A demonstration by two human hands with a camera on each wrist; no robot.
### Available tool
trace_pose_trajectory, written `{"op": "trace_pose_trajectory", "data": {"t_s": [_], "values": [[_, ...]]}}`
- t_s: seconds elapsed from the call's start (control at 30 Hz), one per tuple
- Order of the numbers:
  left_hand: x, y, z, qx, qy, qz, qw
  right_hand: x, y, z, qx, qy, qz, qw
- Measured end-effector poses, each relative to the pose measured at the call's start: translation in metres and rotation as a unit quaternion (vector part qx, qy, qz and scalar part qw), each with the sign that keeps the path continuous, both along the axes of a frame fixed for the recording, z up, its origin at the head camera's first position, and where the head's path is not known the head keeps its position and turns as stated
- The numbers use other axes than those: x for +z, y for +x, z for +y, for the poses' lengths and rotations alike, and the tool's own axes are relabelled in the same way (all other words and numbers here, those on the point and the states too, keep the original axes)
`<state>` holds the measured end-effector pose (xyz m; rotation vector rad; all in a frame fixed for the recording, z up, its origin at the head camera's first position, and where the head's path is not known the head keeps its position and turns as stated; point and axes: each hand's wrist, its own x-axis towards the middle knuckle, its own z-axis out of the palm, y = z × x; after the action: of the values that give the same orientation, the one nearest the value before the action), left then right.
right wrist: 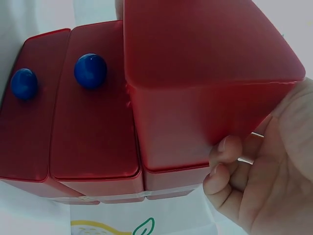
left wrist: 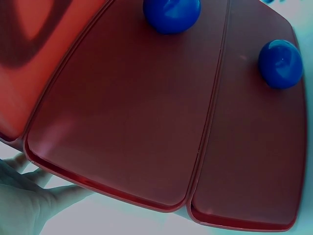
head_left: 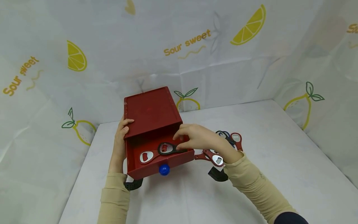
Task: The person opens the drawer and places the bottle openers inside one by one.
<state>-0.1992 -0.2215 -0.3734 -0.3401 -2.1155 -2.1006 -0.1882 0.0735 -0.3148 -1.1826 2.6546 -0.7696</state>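
Note:
A red drawer cabinet (head_left: 151,109) stands with its top drawer (head_left: 176,161) pulled out. Inside, a bottle opener with a black handle (head_left: 165,148) lies partly over a red-handled bottle opener (head_left: 146,157). My right hand (head_left: 195,137) reaches over the drawer's right side, thumb at the black handle's end, index finger held apart from the thumb. In the right wrist view, some fingers (right wrist: 227,149) are bent beside the drawer's outer wall. My left hand (head_left: 121,140) rests against the cabinet's left side, its fingertips over the top edge; the left wrist view shows straight fingers (left wrist: 73,193) there.
More bottle openers lie heaped on the white table (head_left: 279,161) right of the cabinet, among them a red one (head_left: 237,146). Two lower drawers with blue knobs (right wrist: 90,71) are closed. The open drawer's blue knob (head_left: 164,170) points forward. A lemon-print cloth (head_left: 112,46) hangs behind.

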Motion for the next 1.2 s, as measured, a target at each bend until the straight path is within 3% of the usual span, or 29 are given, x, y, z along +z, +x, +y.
{"op": "trace_pose_trajectory", "data": {"t_s": [0.33, 0.53, 0.83, 1.0, 1.2], "values": [[-0.002, -0.001, 0.0, 0.001, -0.001, 0.0, 1.0, -0.002, 0.001, 0.002, 0.022, -0.019, -0.004, 1.0], [-0.002, 0.0, 0.0, -0.008, 0.014, 0.004, 0.9999, -0.003, 0.003, 0.011, 0.011, -0.1, -0.028, 0.995], [-0.002, -0.001, 0.002, -0.011, 0.02, 0.004, 0.9997, -0.014, 0.001, 0.045, -0.038, -0.234, -0.01, 0.971], [-0.001, -0.001, 0.001, -0.005, 0.011, 0.001, 0.9999, -0.031, 0.0, 0.072, -0.091, -0.231, -0.017, 0.969], [0.001, 0.002, 0.001, -0.004, 0.007, -0.003, 1.0, -0.061, 0.001, 0.102, -0.14, -0.187, -0.028, 0.972]]}}
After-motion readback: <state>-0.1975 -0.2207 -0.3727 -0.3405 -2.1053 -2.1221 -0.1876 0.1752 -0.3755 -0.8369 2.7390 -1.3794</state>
